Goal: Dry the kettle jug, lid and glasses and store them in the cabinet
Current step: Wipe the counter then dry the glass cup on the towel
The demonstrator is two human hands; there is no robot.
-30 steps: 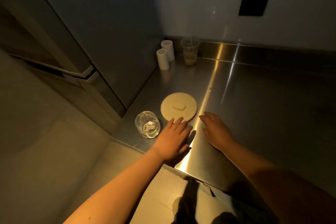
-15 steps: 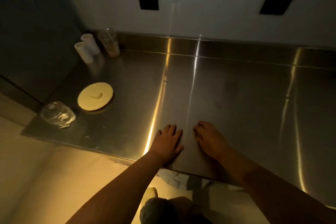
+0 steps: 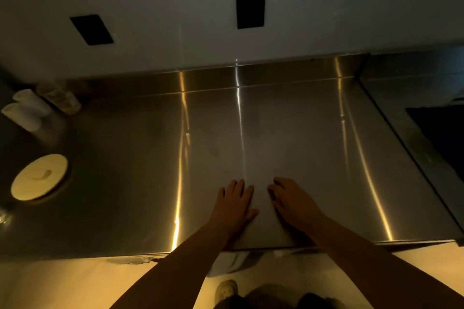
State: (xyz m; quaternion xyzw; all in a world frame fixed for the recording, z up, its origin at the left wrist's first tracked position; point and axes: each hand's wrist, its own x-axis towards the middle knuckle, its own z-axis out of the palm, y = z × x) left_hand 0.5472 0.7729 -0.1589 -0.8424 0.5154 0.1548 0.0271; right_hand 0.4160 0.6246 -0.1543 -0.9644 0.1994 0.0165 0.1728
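Head view: both hands lay flat w/ fingers straight on the steel surface (image 3: 288, 133), holding nothing. Left hand (image 3: 234, 204) and right hand (image 3: 292, 204) sat side by side near the front edge, well apart from the lid.

The lid (image 3: 39, 177) was far left of the hands, a pale round disc lying flat on the surface w/ a small raised grip in its middle. Prob light and stiff; best taken by that grip, or pinched at the rim. Could be damp, so maybe slippery.

A glass (image 3: 4, 217) showed only as a sliver at the frame edge, in front of the lid. Fragile and slick; contents couldn't be made out.

Behind the lid, by the wall: two white rolls (image 3: 23, 110) and a clear cup (image 3: 62, 98), blurred, w/ what looked like a tan bit at its base. No kettle jug or cabinet in view.
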